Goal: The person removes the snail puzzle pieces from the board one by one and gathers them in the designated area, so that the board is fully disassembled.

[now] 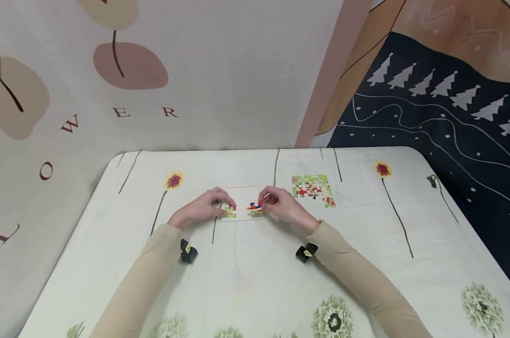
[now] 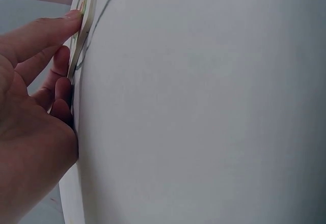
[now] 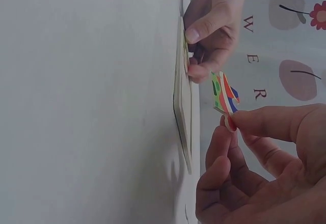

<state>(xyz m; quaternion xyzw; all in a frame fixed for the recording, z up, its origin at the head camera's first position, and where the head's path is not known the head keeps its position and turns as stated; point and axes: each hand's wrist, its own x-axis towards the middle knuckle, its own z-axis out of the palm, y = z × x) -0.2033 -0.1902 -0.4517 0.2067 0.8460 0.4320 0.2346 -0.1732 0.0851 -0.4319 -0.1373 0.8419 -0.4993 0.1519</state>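
Note:
In the head view a shallow white puzzle board (image 1: pixel 242 195) lies on the table. My left hand (image 1: pixel 201 206) is at its left side, thumb and index finger on either side of a green puzzle piece (image 1: pixel 231 212) in the near left corner. The left wrist view shows the thumb (image 2: pixel 71 16) at the board's edge and the other fingers curled. My right hand (image 1: pixel 286 206) pinches another puzzle piece (image 3: pixel 225 94), coloured red, blue, white and green, between thumb and index finger. In the right wrist view this piece is tilted and raised off the board (image 3: pixel 183 117).
To the right of the board, several puzzle pieces (image 1: pixel 309 180) lie grouped on the flower-printed tablecloth (image 1: pixel 246 281). One piece (image 1: pixel 330 202) sticks out at the group's near right corner. Printed cloth walls (image 1: pixel 238 94) stand behind the table.

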